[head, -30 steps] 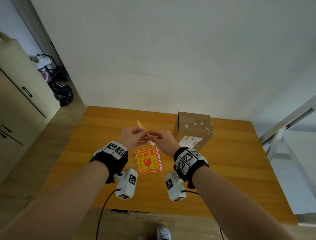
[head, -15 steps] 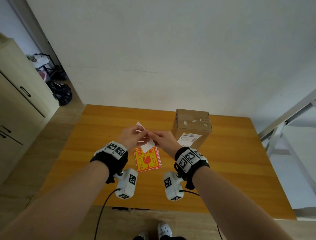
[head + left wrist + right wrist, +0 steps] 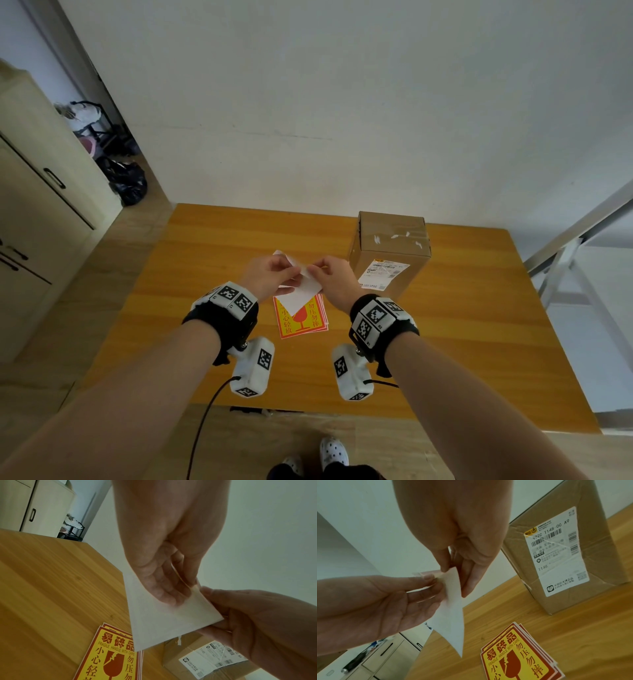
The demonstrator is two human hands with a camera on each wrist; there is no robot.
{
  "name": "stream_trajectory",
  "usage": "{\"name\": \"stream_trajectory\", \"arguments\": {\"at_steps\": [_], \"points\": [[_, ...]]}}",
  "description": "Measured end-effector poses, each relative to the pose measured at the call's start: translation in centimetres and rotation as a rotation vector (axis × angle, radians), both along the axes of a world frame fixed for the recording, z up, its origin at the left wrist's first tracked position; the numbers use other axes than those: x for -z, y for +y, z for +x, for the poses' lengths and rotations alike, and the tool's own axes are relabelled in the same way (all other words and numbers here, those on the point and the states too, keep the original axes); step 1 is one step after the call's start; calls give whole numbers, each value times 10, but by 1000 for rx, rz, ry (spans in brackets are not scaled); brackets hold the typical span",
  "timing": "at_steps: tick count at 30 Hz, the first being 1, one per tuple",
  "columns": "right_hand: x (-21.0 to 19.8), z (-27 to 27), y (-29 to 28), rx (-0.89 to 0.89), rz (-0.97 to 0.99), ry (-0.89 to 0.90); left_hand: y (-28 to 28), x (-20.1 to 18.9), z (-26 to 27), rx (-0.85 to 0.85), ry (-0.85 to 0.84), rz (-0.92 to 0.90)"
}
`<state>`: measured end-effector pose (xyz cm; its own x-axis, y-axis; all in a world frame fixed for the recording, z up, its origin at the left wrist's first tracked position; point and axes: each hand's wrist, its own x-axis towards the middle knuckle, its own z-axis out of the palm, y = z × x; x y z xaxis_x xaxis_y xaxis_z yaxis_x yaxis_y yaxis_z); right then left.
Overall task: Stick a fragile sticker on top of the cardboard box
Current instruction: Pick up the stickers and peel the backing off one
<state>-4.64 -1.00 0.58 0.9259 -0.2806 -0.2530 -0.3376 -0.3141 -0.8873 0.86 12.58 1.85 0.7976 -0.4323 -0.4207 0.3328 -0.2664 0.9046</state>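
Note:
Both hands hold one fragile sticker (image 3: 301, 295) in the air above the table, its white back toward the cameras. My left hand (image 3: 291, 274) pinches its upper corner, fingers lying on the white sheet (image 3: 163, 615). My right hand (image 3: 313, 272) pinches the same corner between thumb and fingers (image 3: 467, 582). In the right wrist view the sheet (image 3: 452, 615) hangs down to a point. The cardboard box (image 3: 390, 250) stands upright just right of the hands, taped on top, with a shipping label (image 3: 556, 550) on its near side. The sticker's printed face is hidden.
A stack of red and yellow fragile stickers (image 3: 301, 320) lies flat on the wooden table (image 3: 462, 325) under the hands. A cream cabinet (image 3: 37, 212) stands left of the table, a white wall behind it, and a metal frame (image 3: 575, 260) at the right.
The held sticker turned from showing its yellow edge to showing its white back, and the sheet now hangs lower over the stack. Both hands stayed in about the same place.

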Motion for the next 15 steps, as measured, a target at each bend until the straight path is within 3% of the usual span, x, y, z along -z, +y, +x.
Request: {"name": "stream_trajectory", "arguments": {"at_steps": [8, 15], "points": [[4, 0, 5, -31, -161, 0, -1, -1, 3, -3, -6, 121], [9, -2, 9, 19, 99, -2, -3, -4, 7, 50, -95, 230]]}}
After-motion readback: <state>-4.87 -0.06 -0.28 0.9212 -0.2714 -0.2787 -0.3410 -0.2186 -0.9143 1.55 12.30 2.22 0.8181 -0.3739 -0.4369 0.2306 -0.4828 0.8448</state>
